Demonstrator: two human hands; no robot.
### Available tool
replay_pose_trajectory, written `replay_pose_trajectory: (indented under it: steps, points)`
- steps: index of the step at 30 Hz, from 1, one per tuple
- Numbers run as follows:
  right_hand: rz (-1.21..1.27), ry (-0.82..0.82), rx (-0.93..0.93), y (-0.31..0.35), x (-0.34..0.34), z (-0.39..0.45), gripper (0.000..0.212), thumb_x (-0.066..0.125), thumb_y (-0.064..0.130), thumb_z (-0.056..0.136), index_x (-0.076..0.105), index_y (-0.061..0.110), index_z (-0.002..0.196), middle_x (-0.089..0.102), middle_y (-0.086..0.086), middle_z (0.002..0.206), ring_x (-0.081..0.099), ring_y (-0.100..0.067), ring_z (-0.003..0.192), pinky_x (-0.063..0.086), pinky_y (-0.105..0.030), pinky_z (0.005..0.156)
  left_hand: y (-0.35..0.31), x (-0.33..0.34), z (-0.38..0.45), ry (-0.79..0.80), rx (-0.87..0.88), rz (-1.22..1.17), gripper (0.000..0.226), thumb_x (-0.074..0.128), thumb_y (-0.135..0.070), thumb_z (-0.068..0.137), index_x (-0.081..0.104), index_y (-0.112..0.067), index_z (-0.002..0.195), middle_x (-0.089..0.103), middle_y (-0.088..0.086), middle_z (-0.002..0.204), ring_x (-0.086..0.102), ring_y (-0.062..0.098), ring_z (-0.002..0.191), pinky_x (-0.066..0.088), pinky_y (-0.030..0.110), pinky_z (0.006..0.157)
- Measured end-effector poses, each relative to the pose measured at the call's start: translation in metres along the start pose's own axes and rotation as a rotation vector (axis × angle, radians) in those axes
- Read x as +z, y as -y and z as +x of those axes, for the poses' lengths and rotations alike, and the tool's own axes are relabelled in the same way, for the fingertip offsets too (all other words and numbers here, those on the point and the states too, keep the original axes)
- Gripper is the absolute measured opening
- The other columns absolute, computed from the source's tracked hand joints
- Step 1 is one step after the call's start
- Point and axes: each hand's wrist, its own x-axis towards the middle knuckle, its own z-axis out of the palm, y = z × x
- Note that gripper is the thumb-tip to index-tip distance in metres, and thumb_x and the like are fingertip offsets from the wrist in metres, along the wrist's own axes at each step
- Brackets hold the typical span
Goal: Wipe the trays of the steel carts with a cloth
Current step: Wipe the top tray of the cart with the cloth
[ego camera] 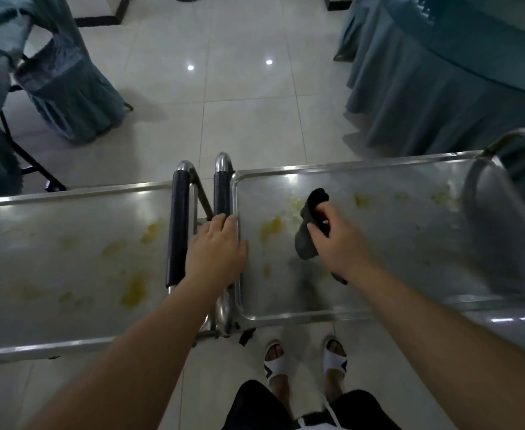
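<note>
Two steel carts stand side by side in front of me. The right cart's top tray [410, 274] carries yellow smears near its left and far side. My right hand [338, 243] is shut on a dark grey cloth [309, 231], held just above that tray's left half. My left hand [216, 251] rests palm down on the right cart's black-padded handle [222, 193], fingers curled over it. The left cart's tray [53, 259] shows several yellow stains, and its own padded handle [177, 231] sits right beside my left hand.
A round table with a blue-grey skirted cloth [441, 82] stands behind the right cart. Chairs in blue-grey covers [65, 88] stand at the far left. Pale glossy floor tiles [239, 103] lie between them. My feet in white slippers [304, 358] stand close to the carts.
</note>
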Motion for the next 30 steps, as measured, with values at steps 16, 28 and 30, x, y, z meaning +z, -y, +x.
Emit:
replay_pose_trajectory:
  steps: [16, 28, 30]
  points:
    - [-0.573, 0.644, -0.348, -0.066, 0.156, -0.111, 0.042, 0.046, 0.015, 0.099, 0.05, 0.018, 0.14, 0.046, -0.003, 0.153, 0.042, -0.027, 0.139, 0.039, -0.043, 0.115, 0.004, 0.03, 0.054, -0.048, 0.017, -0.012, 0.054, 0.036, -0.044, 0.108, 0.036, -0.023, 0.158, 0.03, 0.006, 0.168, 0.024, 0.027, 0.158, 0.027, 0.054, 0.126]
    - [-0.593, 0.357, -0.227, -0.079, 0.211, -0.083, 0.063, 0.033, 0.066, 0.103, 0.027, 0.045, 0.162, 0.015, 0.001, 0.175, -0.006, -0.047, 0.159, 0.002, -0.082, 0.115, 0.011, 0.054, 0.089, -0.071, -0.012, 0.007, 0.074, 0.022, -0.054, 0.109, 0.0, -0.018, 0.169, -0.012, 0.0, 0.177, -0.019, 0.015, 0.161, -0.007, 0.039, 0.13]
    - [-0.597, 0.29, -0.239, -0.084, 0.22, -0.08, 0.062, 0.034, 0.059, 0.106, 0.028, 0.039, 0.164, 0.019, 0.003, 0.174, -0.001, -0.043, 0.16, 0.008, -0.08, 0.116, 0.011, 0.061, 0.09, -0.094, -0.026, 0.045, 0.073, 0.017, -0.054, 0.11, -0.003, -0.015, 0.169, -0.014, 0.002, 0.176, -0.021, 0.015, 0.16, -0.01, 0.038, 0.129]
